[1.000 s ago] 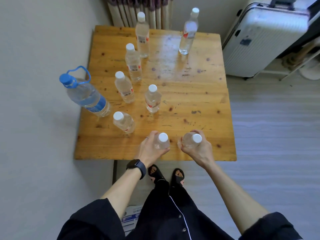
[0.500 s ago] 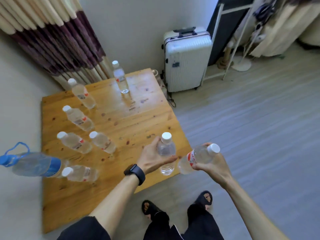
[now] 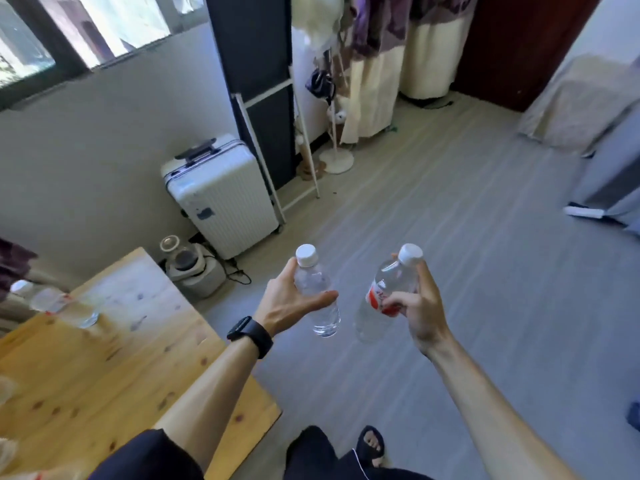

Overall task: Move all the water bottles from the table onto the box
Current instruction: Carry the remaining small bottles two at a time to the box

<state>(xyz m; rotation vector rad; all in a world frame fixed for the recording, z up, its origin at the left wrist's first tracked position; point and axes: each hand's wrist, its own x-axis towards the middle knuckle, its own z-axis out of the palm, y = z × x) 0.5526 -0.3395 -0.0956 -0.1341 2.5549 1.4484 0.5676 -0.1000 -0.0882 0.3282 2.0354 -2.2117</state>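
Observation:
My left hand point(image 3: 289, 299) grips a clear water bottle point(image 3: 317, 292) with a white cap, held upright over the floor to the right of the wooden table point(image 3: 114, 348). My right hand point(image 3: 419, 306) grips a second clear bottle point(image 3: 388, 292) with a red label, tilted with its cap up and to the right. One more bottle point(image 3: 52, 301) lies blurred at the table's far left edge. Other bottles at the left frame edge are mostly cut off. No box is in view.
A white suitcase point(image 3: 218, 195) stands against the wall beyond the table, with a small appliance point(image 3: 194, 271) and cables beside it. A white rack point(image 3: 277, 150), a coat stand point(image 3: 334, 133) and curtains stand farther back. Grey floor stretches to the right. My sandalled foot point(image 3: 372, 441) is below.
Both bottles were lifted off the table's near edge and carried right, past the table over the floor. The view has swung right, so most of the table's bottles have left the frame.

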